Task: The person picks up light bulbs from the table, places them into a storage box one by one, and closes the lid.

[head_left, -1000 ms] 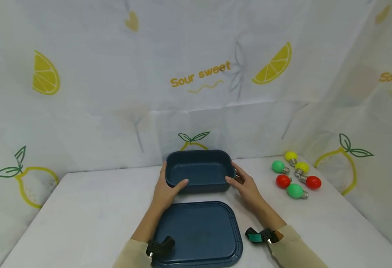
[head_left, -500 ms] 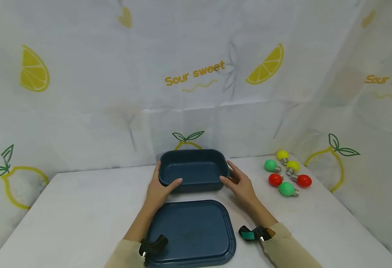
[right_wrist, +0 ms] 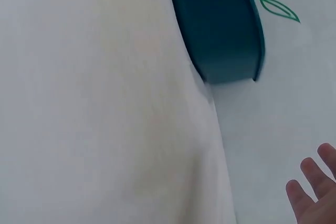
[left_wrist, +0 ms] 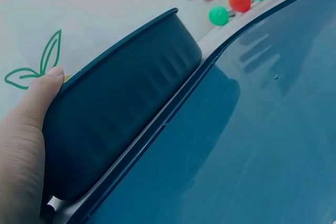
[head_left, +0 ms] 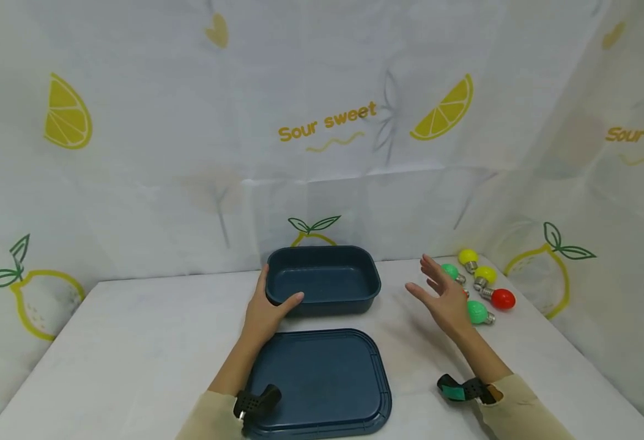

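A dark blue, deep rectangular box [head_left: 322, 284] stands at the back of the white table, its inside bare. My left hand [head_left: 263, 311] grips its left end, thumb by the front rim and fingers along the side; the left wrist view shows the thumb [left_wrist: 50, 80] at the rim. My right hand [head_left: 445, 299] is apart from the box, fingers spread and holding nothing, in front of the light bulbs. Those are yellow bulbs [head_left: 484, 274], green bulbs [head_left: 477, 311] and red bulbs [head_left: 503, 299]; the hand partly covers one red and one green.
A flat dark blue lid [head_left: 322, 382] lies in front of the box, between my forearms. White cloth [head_left: 189, 201] printed with lemons hangs right behind the table and at its sides. A black band [head_left: 465, 389] sits on each wrist.
My right hand has let go of the box's right end and moved right, toward the bulbs. My left hand stays on the box. The head view has shifted slightly.
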Tool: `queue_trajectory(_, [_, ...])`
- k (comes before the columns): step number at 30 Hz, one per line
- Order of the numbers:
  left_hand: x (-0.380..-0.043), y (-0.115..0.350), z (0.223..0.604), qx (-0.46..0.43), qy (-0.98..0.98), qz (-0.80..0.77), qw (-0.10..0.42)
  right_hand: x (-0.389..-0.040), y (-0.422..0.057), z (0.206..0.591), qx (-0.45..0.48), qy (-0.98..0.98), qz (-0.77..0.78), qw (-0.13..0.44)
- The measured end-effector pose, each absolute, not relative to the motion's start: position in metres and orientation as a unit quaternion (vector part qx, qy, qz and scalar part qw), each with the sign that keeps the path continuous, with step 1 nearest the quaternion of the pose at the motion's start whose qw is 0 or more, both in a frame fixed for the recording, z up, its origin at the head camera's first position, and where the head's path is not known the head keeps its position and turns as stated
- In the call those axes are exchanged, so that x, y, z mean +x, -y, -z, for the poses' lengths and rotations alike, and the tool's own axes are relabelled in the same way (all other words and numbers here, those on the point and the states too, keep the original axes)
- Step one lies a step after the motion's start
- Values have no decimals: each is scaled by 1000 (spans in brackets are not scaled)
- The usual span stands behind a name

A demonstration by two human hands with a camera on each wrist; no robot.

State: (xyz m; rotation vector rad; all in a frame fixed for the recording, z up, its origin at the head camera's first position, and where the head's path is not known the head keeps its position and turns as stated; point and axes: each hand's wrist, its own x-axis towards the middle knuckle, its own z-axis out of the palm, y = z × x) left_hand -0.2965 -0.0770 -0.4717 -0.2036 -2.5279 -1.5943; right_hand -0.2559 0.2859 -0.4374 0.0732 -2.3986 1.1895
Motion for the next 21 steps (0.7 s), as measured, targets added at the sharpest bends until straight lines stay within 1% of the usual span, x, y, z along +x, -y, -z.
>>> queue_trajectory(5, [-296, 79, 471, -61, 845, 526, 74, -244, -313, 430, 15, 887, -392, 244])
queue_trajectory(9, [-296, 78, 471, -61, 844, 527, 74, -233, -335, 428, 0, 895, -375, 240])
queue_trajectory(15, [-296, 76, 472, -62, 844, 528, 72, -221, -359, 442, -51, 905, -354, 230])
queue_trajectory(21, [-297, 76, 471, -62, 846, 525, 69, -217, -370, 459, -75, 896, -383, 213])
